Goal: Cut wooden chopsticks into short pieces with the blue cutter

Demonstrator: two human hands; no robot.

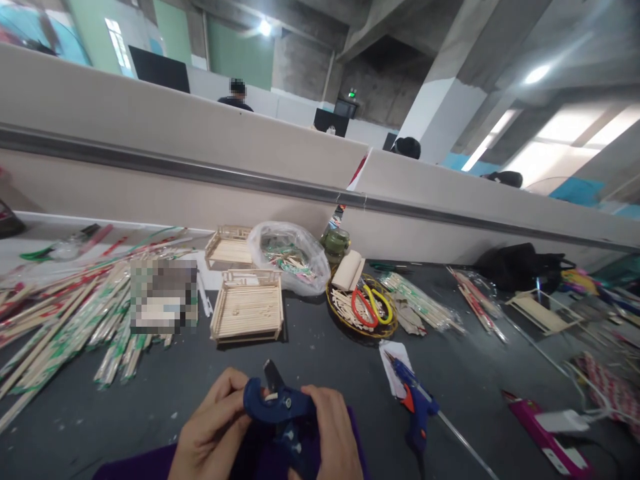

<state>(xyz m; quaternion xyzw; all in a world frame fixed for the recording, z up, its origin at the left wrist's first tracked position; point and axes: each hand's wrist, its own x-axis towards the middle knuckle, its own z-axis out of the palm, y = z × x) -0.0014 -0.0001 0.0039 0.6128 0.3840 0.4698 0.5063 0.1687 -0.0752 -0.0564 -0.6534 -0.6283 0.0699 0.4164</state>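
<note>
In my right hand [333,433] is a blue pipe cutter [287,405], gripped by its body and handles. Its curved jaw points left and a dark blade tip sticks up. The short pale end of a wooden stick [271,397] shows inside the jaw. My left hand [215,427] is closed beside the jaw, fingers pinched at the stick; most of the stick is hidden by the fingers. Purple cloth [145,463] lies beneath both hands. Beyond them stands a small bed-like frame of wooden sticks [247,310], with a few tiny cut pieces on its slats.
Wrapped chopsticks [75,327] spread over the left. A second stick frame [230,248] and a plastic bag [293,257] of scraps stand behind. A basket [363,330] holds cut pieces and red-and-yellow-handled scissors [371,307]. A blue glue gun [417,400] and a magenta power strip [547,433] lie right.
</note>
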